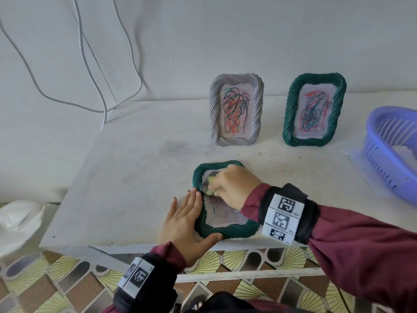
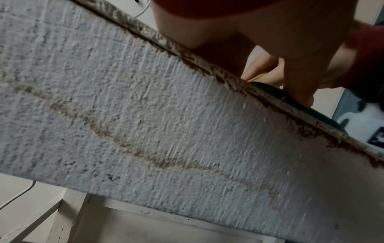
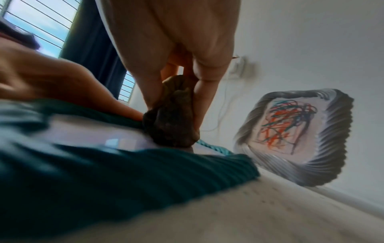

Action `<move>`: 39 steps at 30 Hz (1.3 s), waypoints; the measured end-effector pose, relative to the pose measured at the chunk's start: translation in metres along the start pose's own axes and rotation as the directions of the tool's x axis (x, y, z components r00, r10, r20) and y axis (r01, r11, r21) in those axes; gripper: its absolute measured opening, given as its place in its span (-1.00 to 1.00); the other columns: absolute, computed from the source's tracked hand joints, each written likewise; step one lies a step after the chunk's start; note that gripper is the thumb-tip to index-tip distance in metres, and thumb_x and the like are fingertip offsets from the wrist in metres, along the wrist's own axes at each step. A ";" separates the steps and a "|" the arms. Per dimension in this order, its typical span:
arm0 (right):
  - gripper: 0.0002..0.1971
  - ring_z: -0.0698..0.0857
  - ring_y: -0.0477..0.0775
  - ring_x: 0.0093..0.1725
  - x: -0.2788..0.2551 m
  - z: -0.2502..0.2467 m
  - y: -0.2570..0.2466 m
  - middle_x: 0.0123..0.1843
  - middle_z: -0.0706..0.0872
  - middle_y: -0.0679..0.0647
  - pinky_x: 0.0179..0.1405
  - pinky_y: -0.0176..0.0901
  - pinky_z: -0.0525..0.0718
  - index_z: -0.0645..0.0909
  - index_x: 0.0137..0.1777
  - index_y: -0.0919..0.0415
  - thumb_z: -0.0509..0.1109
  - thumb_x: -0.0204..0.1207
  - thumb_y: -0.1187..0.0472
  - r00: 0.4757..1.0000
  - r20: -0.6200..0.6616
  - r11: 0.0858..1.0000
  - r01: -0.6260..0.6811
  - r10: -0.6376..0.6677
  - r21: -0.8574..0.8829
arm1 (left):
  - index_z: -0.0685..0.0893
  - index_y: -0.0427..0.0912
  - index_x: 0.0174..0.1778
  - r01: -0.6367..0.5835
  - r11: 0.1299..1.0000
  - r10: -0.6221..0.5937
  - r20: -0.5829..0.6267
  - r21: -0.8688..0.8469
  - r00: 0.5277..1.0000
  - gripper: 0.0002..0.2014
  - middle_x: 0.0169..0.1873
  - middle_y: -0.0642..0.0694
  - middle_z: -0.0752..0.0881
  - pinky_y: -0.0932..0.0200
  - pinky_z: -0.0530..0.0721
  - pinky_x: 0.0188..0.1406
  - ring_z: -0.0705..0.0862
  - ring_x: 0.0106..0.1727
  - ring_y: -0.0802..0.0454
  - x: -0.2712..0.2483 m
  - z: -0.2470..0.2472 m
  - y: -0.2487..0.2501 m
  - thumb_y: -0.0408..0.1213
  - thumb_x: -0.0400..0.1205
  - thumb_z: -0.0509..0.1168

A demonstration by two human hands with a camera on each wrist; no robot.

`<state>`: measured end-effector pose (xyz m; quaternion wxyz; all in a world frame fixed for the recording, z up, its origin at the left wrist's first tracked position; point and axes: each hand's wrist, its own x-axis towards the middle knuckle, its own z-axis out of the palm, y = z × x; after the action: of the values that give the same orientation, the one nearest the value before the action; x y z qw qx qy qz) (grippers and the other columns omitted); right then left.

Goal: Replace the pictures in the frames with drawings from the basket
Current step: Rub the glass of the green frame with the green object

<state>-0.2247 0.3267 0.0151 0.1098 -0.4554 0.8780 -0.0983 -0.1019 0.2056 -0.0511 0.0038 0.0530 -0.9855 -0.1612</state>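
A dark green frame [image 1: 228, 232] lies flat, glass up, by the table's front edge, with a faint drawing [image 1: 220, 211] behind the glass. My left hand [image 1: 185, 220] braces its left side, fingers straight and thumb along the bottom edge. My right hand [image 1: 234, 188] grips a small yellowish cloth [image 1: 211, 185] and presses it on the glass near the frame's top. The right wrist view shows the cloth [image 3: 170, 125] pinched between fingers, on the green frame [image 3: 124, 172]. The purple basket [image 1: 379, 141] at the far right holds white paper [image 1: 404, 154].
A grey frame [image 1: 214, 114] and a second green frame [image 1: 290, 114] stand upright at the back, each with a scribbled drawing. A white plastic bag [image 1: 20, 220] lies off the table's left. Cables [image 1: 90, 75] hang on the wall. The table's front edge [image 1: 135, 245] runs just below my left hand.
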 end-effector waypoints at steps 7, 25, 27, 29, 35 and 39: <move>-0.68 0.49 0.06 0.15 -0.052 0.007 0.002 0.32 0.63 0.10 0.18 -0.20 0.44 0.56 0.35 0.06 0.17 0.65 0.19 0.971 0.205 0.990 0.138 -0.126 -0.044 | -0.28 -0.05 0.48 0.003 0.998 -0.004 -0.004 -0.057 1.000 0.04 0.54 0.11 -0.15 0.28 -0.48 0.47 -0.29 0.53 0.26 0.000 0.001 -0.001 0.50 0.21 -0.14; -0.76 0.51 0.09 -0.01 -0.004 0.010 -0.008 0.04 0.73 0.08 -0.05 -0.29 0.31 0.68 0.11 0.19 0.20 0.60 0.25 0.988 0.102 0.976 0.136 -0.120 -0.171 | -0.30 0.01 0.47 0.010 0.999 -0.009 0.009 -0.049 1.000 0.02 0.57 0.10 -0.18 0.23 -0.44 0.51 -0.30 0.54 0.30 -0.001 0.001 0.000 0.50 0.20 -0.16; -0.75 0.34 0.01 -0.11 -0.017 0.014 -0.010 0.03 0.71 0.08 -0.08 -0.19 0.37 0.67 0.12 0.12 0.16 0.62 0.24 0.972 0.166 0.966 0.195 -0.167 -0.170 | -0.31 0.01 0.47 0.016 0.998 -0.015 0.009 -0.055 1.000 0.02 0.57 0.12 -0.18 0.24 -0.45 0.51 -0.31 0.53 0.30 -0.001 0.001 0.000 0.50 0.19 -0.16; -0.72 0.30 0.00 -0.09 -0.033 0.013 -0.011 0.11 0.70 0.09 -0.15 -0.16 0.32 0.66 0.19 0.09 0.14 0.63 0.23 0.955 0.230 0.958 0.231 -0.188 -0.173 | -0.33 0.02 0.46 0.022 0.998 -0.022 0.014 -0.058 1.000 0.03 0.55 0.14 -0.21 0.24 -0.46 0.50 -0.33 0.52 0.31 0.000 0.001 0.000 0.50 0.17 -0.17; -0.69 0.52 0.10 0.17 -0.041 -0.005 0.008 0.31 0.65 0.09 0.16 -0.13 0.48 0.58 0.33 0.05 0.18 0.64 0.21 0.978 0.186 0.987 0.120 -0.098 -0.109 | -0.31 0.07 0.48 0.011 0.998 -0.010 0.023 -0.060 1.000 0.03 0.55 0.16 -0.20 0.25 -0.46 0.49 -0.28 0.54 0.31 0.002 0.002 -0.003 0.52 0.17 -0.16; -0.74 0.60 0.15 0.08 -0.012 -0.009 0.026 0.21 0.69 0.16 0.12 -0.11 0.52 0.65 0.23 0.08 0.26 0.60 0.18 0.997 0.082 0.993 0.001 0.008 -0.114 | -0.31 0.07 0.48 0.000 0.998 0.001 0.024 -0.067 1.000 0.02 0.53 0.15 -0.21 0.25 -0.45 0.49 -0.25 0.55 0.30 0.002 0.002 -0.003 0.51 0.18 -0.15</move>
<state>-0.2405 0.3520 0.0183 0.1200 -0.4629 0.8778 -0.0288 -0.1036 0.2029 -0.0543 -0.0061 0.0507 -0.9795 -0.1950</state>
